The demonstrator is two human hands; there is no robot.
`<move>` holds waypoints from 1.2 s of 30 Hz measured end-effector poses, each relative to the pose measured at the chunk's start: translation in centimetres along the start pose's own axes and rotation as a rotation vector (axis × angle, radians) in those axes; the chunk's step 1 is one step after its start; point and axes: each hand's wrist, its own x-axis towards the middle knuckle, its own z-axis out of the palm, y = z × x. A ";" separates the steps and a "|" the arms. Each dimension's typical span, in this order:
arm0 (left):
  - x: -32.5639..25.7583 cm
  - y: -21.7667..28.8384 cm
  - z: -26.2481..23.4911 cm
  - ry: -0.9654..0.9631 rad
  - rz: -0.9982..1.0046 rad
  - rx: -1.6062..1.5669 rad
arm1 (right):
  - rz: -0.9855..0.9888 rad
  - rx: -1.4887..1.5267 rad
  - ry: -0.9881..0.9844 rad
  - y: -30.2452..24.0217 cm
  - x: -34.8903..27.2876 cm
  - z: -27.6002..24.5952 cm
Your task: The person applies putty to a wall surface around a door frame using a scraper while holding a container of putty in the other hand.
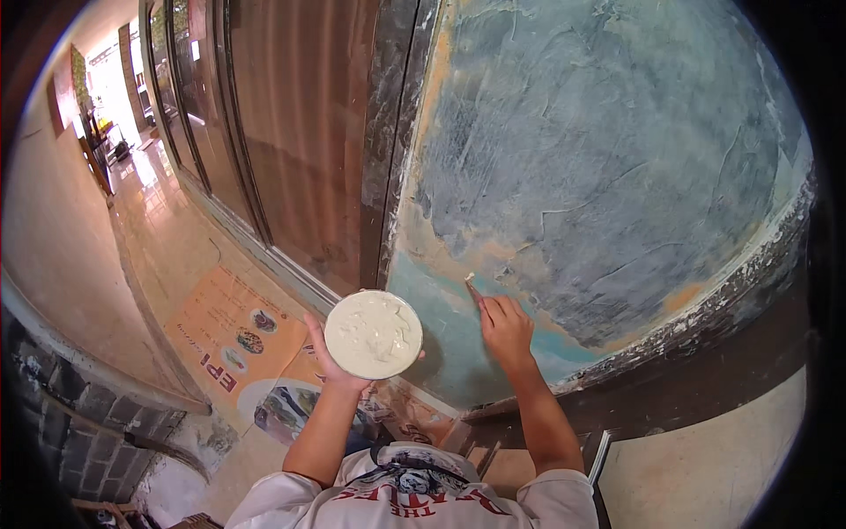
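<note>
My left hand [342, 374] supports a round tub [374, 378] from below and the side, its fingers spread around it. Thick off-white putty [374, 333] fills the tub, its surface lumpy and streaked. To the right, my right hand [508, 331] is closed on a thin tool that looks like a putty knife [477, 293]. A small dab of pale putty [470, 278] sits at its tip, close to the wall [599, 159]; whether the tip touches cannot be told. Grey-blue smears with ridges cover most of the wall, with teal and tan patches lower down.
A dark frame [388, 132] and brown sliding panels [295, 132] stand left of the wall. A printed orange banner [231, 331] lies on the tiled floor [154, 225]. A rough dark ledge [705, 339] curves along the wall's lower right. Grey blocks [97, 441] show at lower left.
</note>
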 end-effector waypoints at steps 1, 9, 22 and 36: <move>0.0 -0.1 0.4 -0.011 0.010 -0.023 | 0.008 0.001 -0.011 0.2 0.1 0.1; -0.2 0.3 -0.6 -0.073 0.018 0.049 | -0.026 -0.016 0.026 -0.4 0.7 -0.6; -0.5 0.4 -0.5 -0.073 0.015 0.062 | -0.075 -0.091 0.078 -0.1 1.1 -1.5; 0.0 0.0 -1.6 0.011 -0.006 0.053 | -0.119 0.049 0.040 -4.0 1.5 -6.5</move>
